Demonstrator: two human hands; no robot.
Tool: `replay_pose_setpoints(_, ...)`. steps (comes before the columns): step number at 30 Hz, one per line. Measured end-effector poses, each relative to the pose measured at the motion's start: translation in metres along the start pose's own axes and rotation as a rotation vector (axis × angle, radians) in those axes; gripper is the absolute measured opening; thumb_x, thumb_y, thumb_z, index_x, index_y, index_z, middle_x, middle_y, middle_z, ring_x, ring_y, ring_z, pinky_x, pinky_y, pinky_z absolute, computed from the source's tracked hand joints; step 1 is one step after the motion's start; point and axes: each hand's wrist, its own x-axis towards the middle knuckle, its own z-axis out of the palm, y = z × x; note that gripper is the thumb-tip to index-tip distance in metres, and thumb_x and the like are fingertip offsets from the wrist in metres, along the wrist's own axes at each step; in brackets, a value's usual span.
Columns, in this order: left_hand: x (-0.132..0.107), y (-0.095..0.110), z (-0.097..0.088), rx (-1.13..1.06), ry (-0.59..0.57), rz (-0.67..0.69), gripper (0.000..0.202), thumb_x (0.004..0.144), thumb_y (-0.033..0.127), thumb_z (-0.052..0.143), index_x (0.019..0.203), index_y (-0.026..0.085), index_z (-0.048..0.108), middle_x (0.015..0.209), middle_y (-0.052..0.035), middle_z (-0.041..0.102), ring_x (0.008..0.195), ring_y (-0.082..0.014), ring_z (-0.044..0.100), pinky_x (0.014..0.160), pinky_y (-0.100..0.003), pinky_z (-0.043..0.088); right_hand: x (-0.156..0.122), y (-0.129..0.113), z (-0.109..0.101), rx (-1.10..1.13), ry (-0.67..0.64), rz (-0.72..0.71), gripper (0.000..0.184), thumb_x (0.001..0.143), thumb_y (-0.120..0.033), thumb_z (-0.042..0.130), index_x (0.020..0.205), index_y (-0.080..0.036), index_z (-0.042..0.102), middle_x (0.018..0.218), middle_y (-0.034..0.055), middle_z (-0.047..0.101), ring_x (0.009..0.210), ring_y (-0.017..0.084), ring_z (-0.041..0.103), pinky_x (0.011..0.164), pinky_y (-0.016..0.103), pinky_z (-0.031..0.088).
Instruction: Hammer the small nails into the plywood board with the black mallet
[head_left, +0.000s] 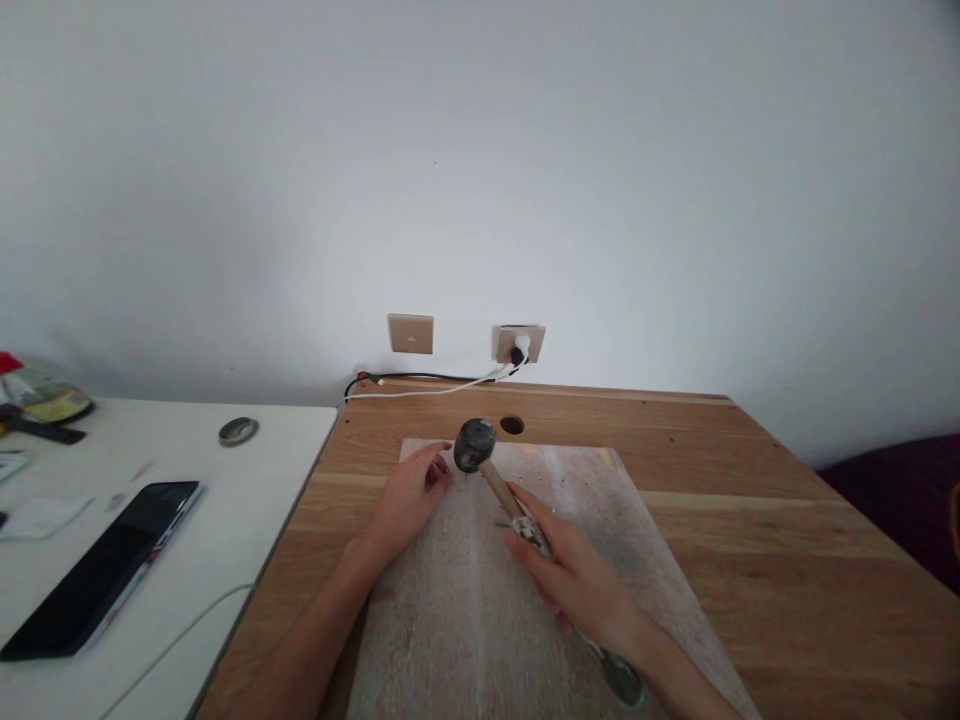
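My right hand (574,580) grips the wooden handle of a mallet (480,455), whose dark round head is raised over the far end of a pale board (465,640). The handle slants down into my palm, and its wrapped lower part shows between my fingers. My left hand (409,495) rests on the board just left of the mallet head, fingers pinched together near its tip; anything held there is too small to make out. The board lies on a wooden desk (750,520).
A white table (187,520) adjoins on the left, carrying a dark tablet (101,580), a round metal lid (238,431), a white cable and small clutter at the far left. Wall sockets (519,343) with plugged cables sit behind the desk. A cable hole (511,425) pierces the desk.
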Motion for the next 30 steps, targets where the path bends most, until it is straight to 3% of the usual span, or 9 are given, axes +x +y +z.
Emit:
replay_pose_setpoints(6, 0.001, -0.001, -0.001, -0.028, -0.016, -0.027, 0.046, 0.086, 0.009, 0.060, 0.131, 0.021, 0.065, 0.093, -0.0018, 0.075, 0.082, -0.0159, 0.068, 0.081, -0.028, 0.051, 0.000, -0.005, 0.003, -0.091, -0.025, -0.041, 0.065, 0.103, -0.046, 0.046, 0.165, -0.026, 0.038, 0.077, 0.0025, 0.069, 0.056, 0.019, 0.063, 0.058, 0.032, 0.055)
replay_pose_setpoints(10, 0.000, -0.002, -0.001, -0.034, -0.007, -0.020, 0.050, 0.085, 0.007, 0.058, 0.133, 0.021, 0.063, 0.095, -0.0030, 0.076, 0.083, -0.0159, 0.068, 0.082, -0.028, 0.051, -0.001, -0.005, 0.005, -0.096, 0.000, -0.080, 0.063, 0.103, -0.044, 0.049, 0.163, -0.024, 0.042, 0.080, 0.0047, 0.071, 0.074, 0.024, 0.071, 0.069, 0.036, 0.059)
replay_pose_setpoints(15, 0.001, -0.003, -0.001, -0.026, -0.006, 0.008, 0.048, 0.086, 0.009, 0.058, 0.131, 0.021, 0.064, 0.095, -0.0032, 0.077, 0.086, -0.0173, 0.070, 0.083, -0.031, 0.053, -0.001, -0.003, 0.007, -0.045, 0.027, -0.068, 0.061, 0.102, -0.045, 0.053, 0.160, -0.028, 0.047, 0.072, 0.0024, 0.067, 0.063, 0.021, 0.067, 0.057, 0.030, 0.055)
replay_pose_setpoints(20, -0.002, -0.004, 0.000, 0.056, 0.013, 0.060, 0.044, 0.089, 0.015, 0.061, 0.132, 0.020, 0.063, 0.106, -0.0045, 0.074, 0.083, -0.0151, 0.069, 0.086, -0.032, 0.058, -0.009, 0.009, -0.002, -0.014, 0.026, 0.011, 0.069, 0.102, -0.050, 0.050, 0.166, -0.027, 0.036, 0.060, -0.0047, 0.052, 0.042, 0.013, 0.048, 0.039, 0.022, 0.042)
replay_pose_setpoints(22, -0.006, -0.001, 0.000, 0.162, 0.069, 0.125, 0.040, 0.089, 0.018, 0.063, 0.130, 0.021, 0.065, 0.118, -0.0070, 0.069, 0.092, -0.0162, 0.069, 0.091, -0.034, 0.059, -0.017, 0.017, -0.010, -0.001, 0.057, 0.048, 0.074, 0.102, -0.053, 0.049, 0.168, -0.024, 0.031, 0.057, -0.0069, 0.045, 0.040, 0.013, 0.044, 0.035, 0.022, 0.040)
replay_pose_setpoints(25, -0.014, 0.014, 0.003, 0.352, 0.098, 0.327, 0.030, 0.093, 0.019, 0.062, 0.123, 0.022, 0.068, 0.123, -0.0089, 0.066, 0.110, -0.0208, 0.067, 0.100, -0.037, 0.057, -0.031, 0.031, -0.022, 0.013, 0.127, 0.120, 0.082, 0.099, -0.060, 0.049, 0.169, -0.022, 0.028, 0.055, -0.0080, 0.041, 0.039, 0.013, 0.041, 0.033, 0.022, 0.039)
replay_pose_setpoints(30, -0.014, 0.050, 0.018, 0.632, -0.200, 0.664, 0.021, 0.100, 0.017, 0.056, 0.117, 0.021, 0.068, 0.112, -0.0075, 0.073, 0.109, -0.0236, 0.067, 0.099, -0.040, 0.055, -0.050, 0.051, -0.037, 0.017, 0.217, 0.155, 0.084, 0.099, -0.061, 0.049, 0.168, -0.019, 0.028, 0.049, -0.0088, 0.040, 0.037, 0.013, 0.038, 0.032, 0.022, 0.036)
